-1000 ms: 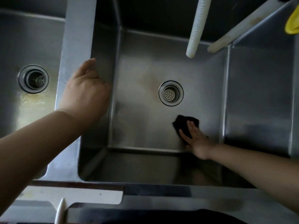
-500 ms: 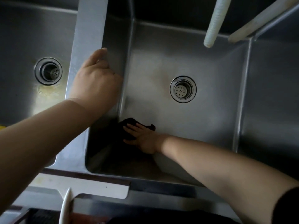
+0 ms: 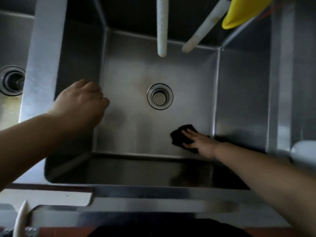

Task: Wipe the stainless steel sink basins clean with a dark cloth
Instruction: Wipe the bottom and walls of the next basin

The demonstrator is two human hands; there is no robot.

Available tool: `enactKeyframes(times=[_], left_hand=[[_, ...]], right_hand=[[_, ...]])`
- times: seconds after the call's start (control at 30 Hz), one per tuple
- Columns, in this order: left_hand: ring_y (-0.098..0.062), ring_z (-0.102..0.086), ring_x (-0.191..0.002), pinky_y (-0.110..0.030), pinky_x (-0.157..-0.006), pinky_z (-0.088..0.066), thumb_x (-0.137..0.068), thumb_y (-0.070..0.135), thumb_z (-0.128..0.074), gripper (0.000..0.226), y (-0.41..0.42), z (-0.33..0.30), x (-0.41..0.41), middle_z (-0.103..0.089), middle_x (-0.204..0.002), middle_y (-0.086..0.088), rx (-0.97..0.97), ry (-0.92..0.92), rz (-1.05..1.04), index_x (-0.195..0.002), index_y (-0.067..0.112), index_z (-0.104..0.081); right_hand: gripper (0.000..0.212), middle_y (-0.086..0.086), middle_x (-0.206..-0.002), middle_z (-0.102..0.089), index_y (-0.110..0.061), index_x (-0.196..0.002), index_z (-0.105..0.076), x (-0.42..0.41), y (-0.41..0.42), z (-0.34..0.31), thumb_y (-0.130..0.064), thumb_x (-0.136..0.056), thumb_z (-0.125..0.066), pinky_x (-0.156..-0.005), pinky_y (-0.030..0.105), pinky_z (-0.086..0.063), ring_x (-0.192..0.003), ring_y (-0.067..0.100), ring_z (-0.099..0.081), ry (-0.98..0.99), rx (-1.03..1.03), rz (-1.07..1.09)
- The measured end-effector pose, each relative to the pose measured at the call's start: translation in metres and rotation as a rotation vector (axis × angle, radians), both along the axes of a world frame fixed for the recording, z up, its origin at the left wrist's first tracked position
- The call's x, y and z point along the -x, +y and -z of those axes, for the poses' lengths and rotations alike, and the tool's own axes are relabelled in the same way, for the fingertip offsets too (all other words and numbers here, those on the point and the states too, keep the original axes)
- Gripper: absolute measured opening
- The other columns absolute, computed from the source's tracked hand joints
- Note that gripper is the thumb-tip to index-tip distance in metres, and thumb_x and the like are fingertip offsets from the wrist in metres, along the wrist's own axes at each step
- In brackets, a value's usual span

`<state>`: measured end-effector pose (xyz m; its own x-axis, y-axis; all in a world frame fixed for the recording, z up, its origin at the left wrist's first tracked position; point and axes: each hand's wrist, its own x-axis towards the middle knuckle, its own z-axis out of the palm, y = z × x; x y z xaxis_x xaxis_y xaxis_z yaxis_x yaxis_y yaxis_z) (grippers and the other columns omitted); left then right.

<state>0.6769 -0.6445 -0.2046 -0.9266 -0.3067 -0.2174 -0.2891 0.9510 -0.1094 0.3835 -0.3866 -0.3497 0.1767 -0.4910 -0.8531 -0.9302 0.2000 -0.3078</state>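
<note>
Dark cloth (image 3: pixel 181 135) lies under right hand (image 3: pixel 199 141) (basin floor (image 3: pixel 136 130)).

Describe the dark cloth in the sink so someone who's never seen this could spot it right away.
Find the middle basin, the one with the round drain at its centre. On its floor, toward the near right corner, the right hand presses flat on a small crumpled cloth. It is the only black, soft thing against the grey steel.

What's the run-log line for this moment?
stage: wiping middle basin | right hand: flat on cloth, floor near right wall | left hand: by left wall, empty | drain: uncovered
</note>
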Motion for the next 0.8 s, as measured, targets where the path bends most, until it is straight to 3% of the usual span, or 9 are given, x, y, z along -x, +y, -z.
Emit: enactKeyframes(times=[0.07, 0.1, 0.23, 0.33, 0.47, 0.57, 0.7, 0.8], left_hand=[[-0.037, -0.062, -0.079, -0.045, -0.073, -0.051, -0.077, 0.014, -0.047, 0.024, 0.012, -0.003, 0.009, -0.066, -0.072, -0.016, -0.045, 0.023, -0.013, -0.072, 0.005, -0.069], [-0.037, -0.063, -0.080, -0.045, -0.073, -0.051, -0.077, 0.014, -0.045, 0.027, 0.018, -0.004, 0.013, -0.066, -0.073, -0.016, -0.072, 0.038, -0.019, -0.073, 0.005, -0.070], [-0.036, -0.064, -0.078, -0.043, -0.069, -0.053, -0.078, 0.014, -0.043, 0.030, 0.037, -0.009, 0.019, -0.066, -0.072, -0.016, -0.139, 0.100, -0.017, -0.075, 0.005, -0.071], [-0.035, -0.064, -0.076, -0.043, -0.066, -0.053, -0.079, 0.011, -0.046, 0.026, 0.041, -0.017, 0.013, -0.066, -0.072, -0.016, -0.167, 0.124, -0.043, -0.075, 0.004, -0.071], [-0.036, -0.063, -0.076, -0.044, -0.066, -0.053, -0.081, 0.001, -0.058, 0.014, 0.042, -0.026, 0.000, -0.067, -0.074, -0.016, -0.166, 0.157, -0.138, -0.081, 0.003, -0.072], [-0.038, -0.064, -0.075, -0.044, -0.064, -0.053, -0.075, 0.001, -0.068, 0.010, 0.040, -0.031, -0.011, -0.068, -0.075, -0.017, -0.183, 0.201, -0.183, -0.084, 0.002, -0.073], [-0.036, -0.063, -0.076, -0.041, -0.062, -0.053, -0.081, 0.009, -0.056, 0.018, 0.039, -0.031, -0.026, -0.068, -0.077, -0.013, -0.173, 0.232, -0.201, -0.087, 0.006, -0.073], [-0.035, -0.062, -0.073, -0.040, -0.058, -0.052, -0.080, 0.009, -0.056, 0.018, 0.042, -0.034, -0.032, -0.066, -0.073, -0.013, -0.173, 0.250, -0.224, -0.084, 0.007, -0.073]], right_hand=[[0.063, -0.001, -0.158, 0.006, -0.026, -0.150, -0.012, 0.017, 0.009, -0.006, -0.024, -0.098, -0.048, -0.111, 0.020, -0.005, -0.145, 0.016, 0.001, 0.088, 0.008, 0.244], [0.064, -0.002, -0.159, 0.004, -0.026, -0.150, -0.008, 0.019, 0.012, -0.005, -0.029, -0.098, -0.046, -0.111, 0.020, -0.006, -0.145, 0.017, -0.004, 0.136, 0.025, 0.313], [0.058, 0.001, -0.159, 0.002, -0.026, -0.151, -0.006, -0.001, 0.021, 0.000, -0.014, -0.099, -0.031, -0.115, 0.031, -0.013, -0.145, 0.027, -0.011, 0.300, -0.002, 0.379], [0.055, 0.013, -0.154, -0.014, -0.017, -0.148, -0.021, -0.009, 0.029, -0.008, -0.008, -0.095, -0.031, -0.114, 0.038, -0.022, -0.138, 0.035, -0.024, 0.366, -0.129, 0.391], [0.033, 0.009, -0.144, -0.030, -0.024, -0.123, -0.057, -0.015, 0.032, -0.015, -0.015, -0.095, -0.041, -0.110, 0.036, -0.028, -0.131, 0.033, -0.031, 0.237, -0.225, 0.272], [0.041, 0.008, -0.140, -0.041, -0.025, -0.120, -0.061, -0.030, 0.023, -0.013, -0.004, -0.095, -0.036, -0.106, 0.028, -0.028, -0.129, 0.028, -0.039, 0.127, -0.231, 0.349], [0.051, 0.003, -0.141, -0.047, -0.017, -0.121, -0.064, -0.066, -0.002, -0.008, 0.009, -0.091, -0.032, -0.097, 0.015, -0.029, -0.125, 0.021, -0.046, -0.055, -0.215, 0.505], [0.045, 0.005, -0.141, -0.047, -0.014, -0.125, -0.061, -0.108, -0.033, -0.005, 0.007, -0.094, -0.035, -0.085, 0.007, -0.028, -0.125, 0.022, -0.046, -0.170, -0.191, 0.537]])
